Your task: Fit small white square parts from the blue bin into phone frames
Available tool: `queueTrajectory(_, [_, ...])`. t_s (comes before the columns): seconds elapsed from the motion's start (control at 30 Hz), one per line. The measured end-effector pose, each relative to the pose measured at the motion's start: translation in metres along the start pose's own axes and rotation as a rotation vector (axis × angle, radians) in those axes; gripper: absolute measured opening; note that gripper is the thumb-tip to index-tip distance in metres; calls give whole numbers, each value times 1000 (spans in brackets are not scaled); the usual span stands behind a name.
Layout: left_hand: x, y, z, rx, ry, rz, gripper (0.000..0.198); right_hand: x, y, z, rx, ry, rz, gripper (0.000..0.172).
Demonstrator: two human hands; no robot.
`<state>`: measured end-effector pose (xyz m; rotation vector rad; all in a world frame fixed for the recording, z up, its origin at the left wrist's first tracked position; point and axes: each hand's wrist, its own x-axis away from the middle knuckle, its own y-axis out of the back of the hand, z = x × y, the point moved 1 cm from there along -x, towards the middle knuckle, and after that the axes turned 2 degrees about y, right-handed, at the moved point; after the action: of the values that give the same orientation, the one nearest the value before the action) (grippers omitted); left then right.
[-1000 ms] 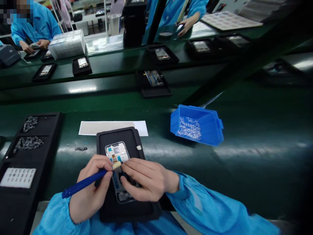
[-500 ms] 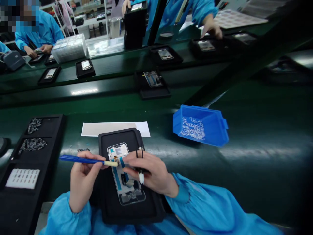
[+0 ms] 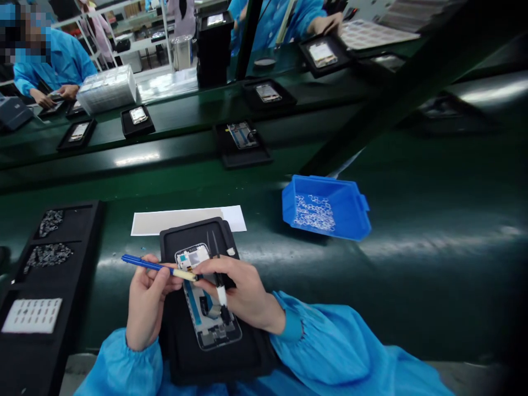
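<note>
My left hand [image 3: 149, 302] is closed around a blue pen-like tool [image 3: 144, 263] with a cream end pointing right. At that end are the thumb and forefinger of my right hand [image 3: 247, 294], pinched near a small dark piece too small to make out. A pair of tweezers [image 3: 221, 294], black with a white band, is tucked in my right hand, its tips pointing away from me. Below both hands a phone housing [image 3: 218, 336] with blue strips and a loose flex cable lies in a black tray [image 3: 179, 352]. My fingers cover part of the housing.
A blue bin [image 3: 348, 214] of small clear rings stands to the right. On the left, a compartmented black tray [image 3: 86, 242] holds small dark parts and a white sheet. Behind my tray lies a paper strip [image 3: 152, 221]. Co-workers sit beyond the conveyor [image 3: 181, 121]; a dark post [image 3: 371, 104] slants across.
My right fingertips have closed in on the tool's cream end, and the tweezers have turned in my hand. Across the line, a co-worker's hand has tilted up a black tray. The view has shifted slightly.
</note>
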<state>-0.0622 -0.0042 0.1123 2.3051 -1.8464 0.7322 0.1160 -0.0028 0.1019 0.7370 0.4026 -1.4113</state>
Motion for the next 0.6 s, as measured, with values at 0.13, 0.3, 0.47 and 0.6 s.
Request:
queueTrajectory(0.13, [-1,0,-1,-3,13,-29,71,0,3,-3,20,39,58,12])
queueTrajectory(0.3, [-8,0,-5,6,-16,-41,73,-13,17,-21,227,-55,169,21])
queueTrajectory(0.47, [-16,4,-6,-22,-68,-2,68,-24,17,-42,400,-106,308,40])
queueTrajectory(0.6, [-12,7,-8,-255,-270,35,45,-14,18,-39,338,-165,283,34])
